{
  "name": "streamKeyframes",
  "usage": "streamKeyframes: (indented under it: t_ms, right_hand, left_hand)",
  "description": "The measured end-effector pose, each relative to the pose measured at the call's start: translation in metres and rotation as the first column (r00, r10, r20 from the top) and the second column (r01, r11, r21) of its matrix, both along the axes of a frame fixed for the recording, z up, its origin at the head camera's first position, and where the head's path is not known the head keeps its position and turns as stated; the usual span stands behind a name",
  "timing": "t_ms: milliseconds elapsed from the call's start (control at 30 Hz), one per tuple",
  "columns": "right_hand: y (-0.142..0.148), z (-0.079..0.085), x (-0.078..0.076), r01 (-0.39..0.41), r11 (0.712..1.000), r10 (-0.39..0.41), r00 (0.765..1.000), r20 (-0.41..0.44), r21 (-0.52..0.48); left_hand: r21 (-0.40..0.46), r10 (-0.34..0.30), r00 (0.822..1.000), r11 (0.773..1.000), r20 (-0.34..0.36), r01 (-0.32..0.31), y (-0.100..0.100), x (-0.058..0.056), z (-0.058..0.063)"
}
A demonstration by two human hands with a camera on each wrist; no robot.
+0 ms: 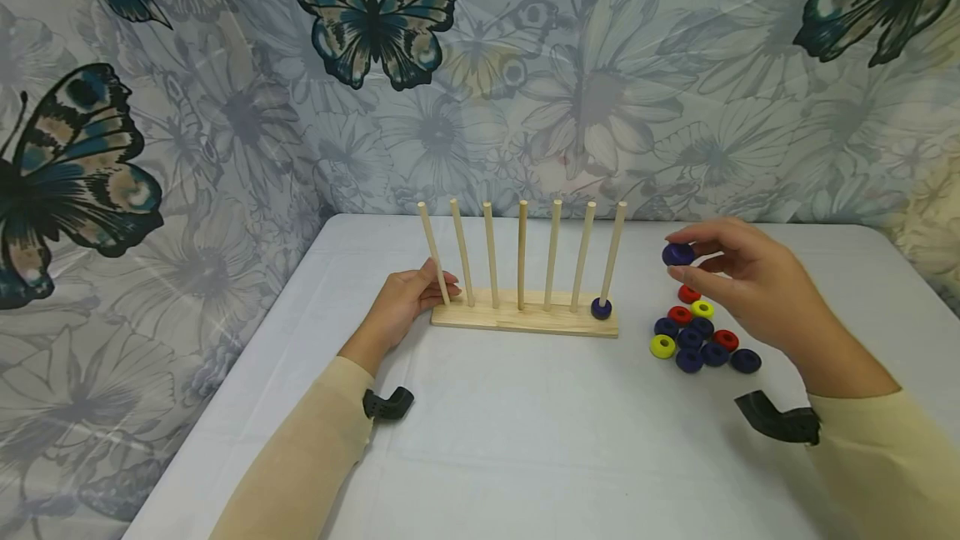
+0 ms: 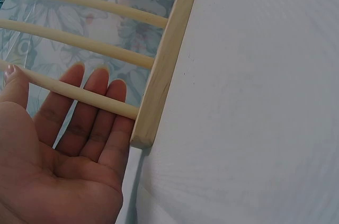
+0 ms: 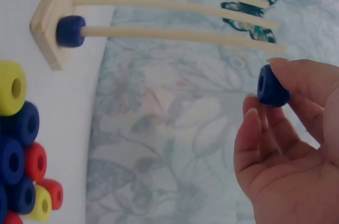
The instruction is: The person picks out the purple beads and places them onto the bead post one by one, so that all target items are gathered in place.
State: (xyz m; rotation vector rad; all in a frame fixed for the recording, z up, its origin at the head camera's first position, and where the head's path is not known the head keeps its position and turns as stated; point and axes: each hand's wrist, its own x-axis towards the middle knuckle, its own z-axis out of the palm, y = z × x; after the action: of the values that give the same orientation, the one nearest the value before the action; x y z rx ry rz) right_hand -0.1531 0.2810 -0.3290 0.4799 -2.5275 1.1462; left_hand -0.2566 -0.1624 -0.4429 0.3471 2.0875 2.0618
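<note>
The right grip point(image 1: 753, 286) pinches a round blue bead point(image 1: 678, 254) edgewise, freeing its hole, while the relaxed left grip point(image 1: 403, 300) apparently steadies a wooden peg rack point(image 1: 517, 321).

In the head view, the left hand point(image 1: 408, 294) has fingers partly hidden behind the end peg point(image 1: 434, 252) of the wooden rack point(image 1: 525, 322). The right hand point(image 3: 296, 181) covers part of its blue ring point(image 3: 274, 89). The right wrist view's left edge cuts off the ring pile point(image 3: 18, 187); the left wrist view's top edge crops the rack. The tabletop point(image 1: 570, 440) runs out of the head view's bottom edge.
</note>
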Motion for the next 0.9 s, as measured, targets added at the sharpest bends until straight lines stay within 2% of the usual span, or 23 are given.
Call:
streamKeyframes:
  t_ms: [233, 900]
  right_hand:
    - [-0.015, 0.011, -0.005, -0.033, 0.999, 0.033, 0.999, -0.025, -0.01]
    - [-0.039, 0.033, -0.017, -0.036, 0.999, 0.034, 0.996, -0.083, -0.029]
  left_hand:
    - [0.003, 0.009, 1.0, 1.0, 0.01, -0.009, 0.0, 0.0, 0.0]
    - [-0.001, 0.002, 1.0, 1.0, 0.003, -0.002, 0.0, -0.001, 0.0]
